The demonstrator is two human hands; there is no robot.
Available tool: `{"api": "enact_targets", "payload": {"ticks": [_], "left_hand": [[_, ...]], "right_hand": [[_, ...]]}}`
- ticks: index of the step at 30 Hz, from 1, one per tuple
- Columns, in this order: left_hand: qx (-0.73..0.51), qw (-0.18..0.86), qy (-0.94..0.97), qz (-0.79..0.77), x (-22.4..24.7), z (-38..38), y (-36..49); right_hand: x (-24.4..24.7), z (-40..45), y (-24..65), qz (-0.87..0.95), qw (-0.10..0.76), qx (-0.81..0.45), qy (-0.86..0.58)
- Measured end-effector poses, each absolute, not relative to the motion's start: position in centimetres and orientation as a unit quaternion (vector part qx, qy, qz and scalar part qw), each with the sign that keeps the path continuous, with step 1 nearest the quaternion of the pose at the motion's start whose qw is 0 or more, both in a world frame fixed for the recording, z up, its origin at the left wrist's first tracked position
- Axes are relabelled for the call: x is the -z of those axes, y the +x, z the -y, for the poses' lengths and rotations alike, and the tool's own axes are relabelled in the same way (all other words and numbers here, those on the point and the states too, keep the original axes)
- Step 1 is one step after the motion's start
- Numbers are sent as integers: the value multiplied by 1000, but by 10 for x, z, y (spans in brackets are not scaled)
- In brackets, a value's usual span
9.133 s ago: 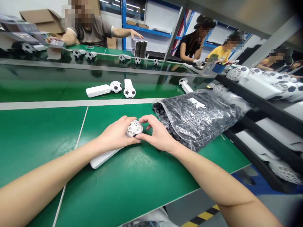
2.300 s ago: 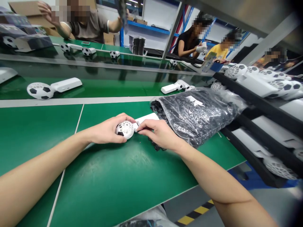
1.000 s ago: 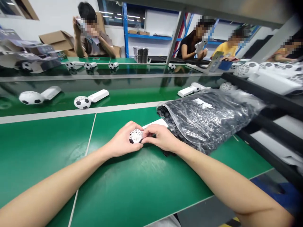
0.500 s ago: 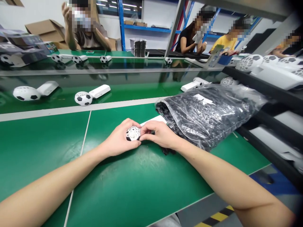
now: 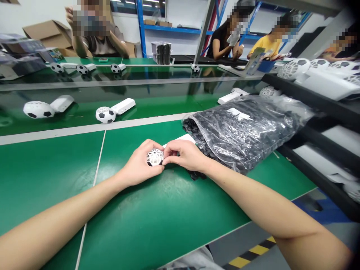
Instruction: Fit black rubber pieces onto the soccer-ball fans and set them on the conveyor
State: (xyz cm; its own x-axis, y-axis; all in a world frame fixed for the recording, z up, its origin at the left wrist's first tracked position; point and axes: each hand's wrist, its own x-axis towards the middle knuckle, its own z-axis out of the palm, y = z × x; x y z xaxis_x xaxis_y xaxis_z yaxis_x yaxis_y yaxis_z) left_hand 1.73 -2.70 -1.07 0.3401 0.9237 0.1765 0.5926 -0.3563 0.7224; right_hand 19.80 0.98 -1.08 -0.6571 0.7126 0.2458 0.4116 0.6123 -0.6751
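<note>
My left hand [image 5: 140, 163] is wrapped round the head of a soccer-ball-shaped handheld fan [image 5: 154, 157], white with an open lattice front and black patches. The fan's white handle [image 5: 184, 139] extends right, partly behind my right hand. Thumb and forefinger of my right hand [image 5: 182, 154] are pinched together against the ball's right side. Whatever small piece they may hold is hidden. Just beyond that hand lies a clear plastic bag [image 5: 247, 131] of small black pieces, some spilling from its mouth [image 5: 192, 127].
Beyond the green worktop [image 5: 126, 225], a green conveyor belt [image 5: 157, 101] carries similar fans [image 5: 105, 114]. A black rack [image 5: 315, 97] holding more fans stands at the right. Several people sit across the line, near stacked boxes [image 5: 25, 56].
Fans on the near belt have shifted right. The view has moved slightly. My hands keep their hold on the ball, the right fingers still pinched at its side.
</note>
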Motion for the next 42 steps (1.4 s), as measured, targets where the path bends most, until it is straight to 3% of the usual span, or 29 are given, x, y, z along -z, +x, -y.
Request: {"api": "enact_targets", "payload": {"ticks": [8,17,23,27,29,33,39,42], "left_hand": [[-291,292,770,-487,11,28,13],[-321,277,761,-491,15,30,18],[-334,315,728,-509,13,25,18],[-342,374,670,-542,0,17,2],[-391,340,637,-572,-5,3,-12],[-492,166,564,-642,-8,-50,-52],[-455,46,533,-712,10,-120,-95],[-417,15,553,-721,19,-134,-102]], "right_hand": [[9,-15,199,880,258,-288,-274],[5,-17,196,934,231,-165,-217],[-2,-18,197,891,222,-261,-298],[-26,-3,219,862,128,-249,-423],[-30,5,236,845,59,-199,-494],[-12,4,255,825,-38,-191,-531],[11,-12,253,843,-38,-234,-484],[17,-18,253,858,11,-219,-465]]}}
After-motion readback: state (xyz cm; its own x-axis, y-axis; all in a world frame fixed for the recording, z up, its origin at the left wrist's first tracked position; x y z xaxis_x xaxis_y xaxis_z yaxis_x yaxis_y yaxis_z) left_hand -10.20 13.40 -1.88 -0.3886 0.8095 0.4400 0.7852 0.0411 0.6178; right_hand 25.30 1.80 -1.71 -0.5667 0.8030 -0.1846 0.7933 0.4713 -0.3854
